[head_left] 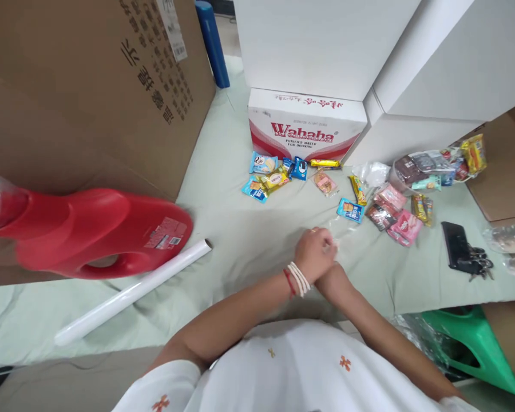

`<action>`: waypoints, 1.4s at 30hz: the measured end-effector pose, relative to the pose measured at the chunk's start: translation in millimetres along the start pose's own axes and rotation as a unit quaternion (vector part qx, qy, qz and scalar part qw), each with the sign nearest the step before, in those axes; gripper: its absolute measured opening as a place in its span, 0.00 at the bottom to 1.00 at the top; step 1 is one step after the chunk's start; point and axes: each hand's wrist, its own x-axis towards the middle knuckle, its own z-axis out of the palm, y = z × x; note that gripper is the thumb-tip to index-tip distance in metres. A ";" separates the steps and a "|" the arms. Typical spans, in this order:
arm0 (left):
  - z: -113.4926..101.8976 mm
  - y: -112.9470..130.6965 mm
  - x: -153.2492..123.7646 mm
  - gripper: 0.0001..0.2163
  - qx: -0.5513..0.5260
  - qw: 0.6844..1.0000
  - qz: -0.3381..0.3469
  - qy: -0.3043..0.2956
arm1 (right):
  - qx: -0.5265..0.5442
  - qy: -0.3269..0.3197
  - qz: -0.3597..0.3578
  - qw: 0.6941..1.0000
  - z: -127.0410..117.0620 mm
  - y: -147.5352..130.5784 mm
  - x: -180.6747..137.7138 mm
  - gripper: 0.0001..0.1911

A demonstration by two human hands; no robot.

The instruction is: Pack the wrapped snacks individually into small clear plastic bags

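My left hand (315, 252), with red and white bracelets at its wrist, is closed above the cloth. Its curled fingers grip a thin clear plastic bag (345, 233), which spreads out faintly to the right. My right hand (328, 279) crosses close beneath the left one, and its fingers are hidden behind it. Just beyond the bag lie a blue snack packet (351, 210) and a yellow snack packet (357, 190). Pink snack packets (405, 228) are heaped to the right. Farther back, a round biscuit in clear wrap (325, 183) lies beside a yellow-green packet (276, 179).
A Wahaha water carton (306, 129) stands behind the snacks, beside white boxes (433, 137). On the left are a red plastic jug-like object (103, 229), a white roll (133, 294) and a large cardboard box (90, 103). A phone (457, 243) with keys (480, 262) lies right.
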 end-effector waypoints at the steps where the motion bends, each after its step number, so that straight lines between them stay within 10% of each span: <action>1: -6.4 -9.1 9.2 0.11 -0.108 0.990 -0.057 0.070 | 0.003 0.001 0.005 1.000 -3.9 2.0 -2.7 0.07; 11: -118.2 -74.8 16.0 0.21 -0.213 0.911 -0.168 0.310 | 0.443 0.084 0.151 0.880 0.4 2.8 4.7 0.20; 17: -150.8 -85.6 -19.9 0.11 -0.008 0.919 -0.104 0.381 | 0.412 0.055 0.118 0.902 -4.8 6.4 20.8 0.18; 21: -153.6 -88.7 -47.9 0.18 0.403 0.869 0.110 0.265 | 0.368 0.044 0.123 0.920 -7.8 15.7 19.7 0.19; 26: -137.8 -77.5 -42.2 0.32 0.513 0.812 0.276 -0.029 | 0.320 0.042 0.114 0.940 -11.0 18.9 16.3 0.17; 29: -127.8 -70.2 -28.4 0.21 0.467 0.856 0.207 -0.076 | 0.284 0.049 0.108 0.951 -14.3 23.5 14.6 0.18; 34: -123.3 -76.5 -13.5 0.09 0.173 0.980 0.008 0.098 | 0.310 0.056 0.135 0.940 -21.3 37.8 8.2 0.20; 42: -135.8 -91.2 4.2 0.12 0.114 0.950 -0.104 0.271 | 0.319 0.057 0.139 0.936 -33.1 64.0 13.7 0.24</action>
